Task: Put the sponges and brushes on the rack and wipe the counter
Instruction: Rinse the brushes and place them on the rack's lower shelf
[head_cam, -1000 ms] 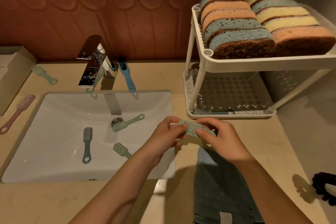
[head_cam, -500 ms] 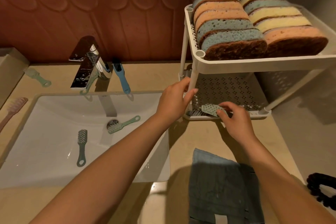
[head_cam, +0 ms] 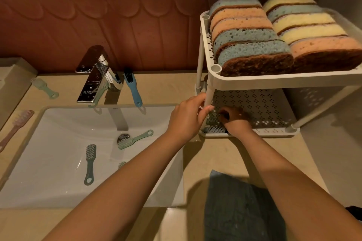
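Note:
The white two-tier rack (head_cam: 274,81) stands at the counter's back right, its top shelf packed with several sponges (head_cam: 252,49). My left hand (head_cam: 188,117) grips the rack's front-left post. My right hand (head_cam: 235,120) reaches into the lower shelf, closed on a green brush (head_cam: 212,118) whose bristled head pokes out to the left of my fingers. Another brush (head_cam: 214,129) lies along the shelf's front edge. Loose brushes: two green ones (head_cam: 89,162) (head_cam: 135,139) in the sink, a third mostly hidden by my forearm, a blue one (head_cam: 133,90) beside the faucet.
A pale green brush (head_cam: 44,87) and a pink brush (head_cam: 16,125) lie on the counter left of the white sink (head_cam: 49,191). The chrome faucet (head_cam: 94,76) has a brush under it. A dark folded cloth (head_cam: 241,207) lies in front of the rack. A black item (head_cam: 354,211) sits at the right edge.
Both hands left the spot above the cloth and went to the rack. My left hand took hold of the post; my right hand carried the green brush deeper into the lower shelf.

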{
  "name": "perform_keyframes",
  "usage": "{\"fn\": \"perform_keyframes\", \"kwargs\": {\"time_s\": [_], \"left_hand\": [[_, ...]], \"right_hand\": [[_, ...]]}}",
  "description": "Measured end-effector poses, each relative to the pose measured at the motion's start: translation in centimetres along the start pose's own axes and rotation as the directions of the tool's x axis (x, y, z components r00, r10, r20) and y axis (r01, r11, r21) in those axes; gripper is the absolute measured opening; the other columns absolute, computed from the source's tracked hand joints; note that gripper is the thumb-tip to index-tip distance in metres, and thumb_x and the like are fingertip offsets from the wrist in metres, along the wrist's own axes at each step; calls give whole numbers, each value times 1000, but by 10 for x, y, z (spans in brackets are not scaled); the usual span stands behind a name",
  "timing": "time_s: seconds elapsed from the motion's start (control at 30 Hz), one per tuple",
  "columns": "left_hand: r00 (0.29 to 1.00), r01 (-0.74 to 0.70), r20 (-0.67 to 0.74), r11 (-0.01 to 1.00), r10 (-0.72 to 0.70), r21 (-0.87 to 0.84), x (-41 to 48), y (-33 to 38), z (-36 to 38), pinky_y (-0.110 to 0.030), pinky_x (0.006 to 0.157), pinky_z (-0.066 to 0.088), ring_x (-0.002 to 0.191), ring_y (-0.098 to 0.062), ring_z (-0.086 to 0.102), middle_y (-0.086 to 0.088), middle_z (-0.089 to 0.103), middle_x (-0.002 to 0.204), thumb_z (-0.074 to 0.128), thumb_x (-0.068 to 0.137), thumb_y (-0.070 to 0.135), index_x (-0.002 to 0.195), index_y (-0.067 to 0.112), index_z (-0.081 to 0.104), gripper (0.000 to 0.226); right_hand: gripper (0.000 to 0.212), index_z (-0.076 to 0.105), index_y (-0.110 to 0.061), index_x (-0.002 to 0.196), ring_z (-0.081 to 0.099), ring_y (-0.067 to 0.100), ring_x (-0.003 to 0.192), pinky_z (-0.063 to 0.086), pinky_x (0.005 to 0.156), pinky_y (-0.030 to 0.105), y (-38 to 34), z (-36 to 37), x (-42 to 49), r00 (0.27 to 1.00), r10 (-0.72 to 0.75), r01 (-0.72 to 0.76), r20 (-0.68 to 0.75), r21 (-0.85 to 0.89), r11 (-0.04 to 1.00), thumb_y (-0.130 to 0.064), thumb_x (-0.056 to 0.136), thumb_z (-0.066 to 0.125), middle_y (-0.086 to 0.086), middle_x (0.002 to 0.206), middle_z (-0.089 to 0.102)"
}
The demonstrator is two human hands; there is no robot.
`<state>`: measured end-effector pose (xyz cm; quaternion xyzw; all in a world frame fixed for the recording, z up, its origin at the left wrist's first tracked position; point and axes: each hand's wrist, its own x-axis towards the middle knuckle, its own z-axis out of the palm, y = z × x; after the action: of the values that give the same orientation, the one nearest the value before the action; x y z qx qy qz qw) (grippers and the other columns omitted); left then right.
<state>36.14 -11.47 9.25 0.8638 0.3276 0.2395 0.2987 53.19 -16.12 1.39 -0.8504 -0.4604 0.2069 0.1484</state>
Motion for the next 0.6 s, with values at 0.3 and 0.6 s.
{"fn": "perform_keyframes", "kwargs": {"time_s": [0.3,0.6], "left_hand": [[999,-31,-20,999,32,25,1,-2,-1,-41,71,54,84,-17,65,2,69,100,50,94,34,114,21,59,25],[989,120,118,945,-88,-306,-6,-7,-11,-34,88,52,102,-12,60,2,64,110,59,89,21,111,17,57,22]], "right_hand": [[25,66,-19,113,55,32,108,47,91,41,6,6,-5,999,-35,35,0,67,997,-21,93,51,13,119,62],[16,69,-15,100,62,22,89,52,81,39,-21,-9,-63,993,-55,82,-100,294,952,-18,90,58,6,94,70]]}}
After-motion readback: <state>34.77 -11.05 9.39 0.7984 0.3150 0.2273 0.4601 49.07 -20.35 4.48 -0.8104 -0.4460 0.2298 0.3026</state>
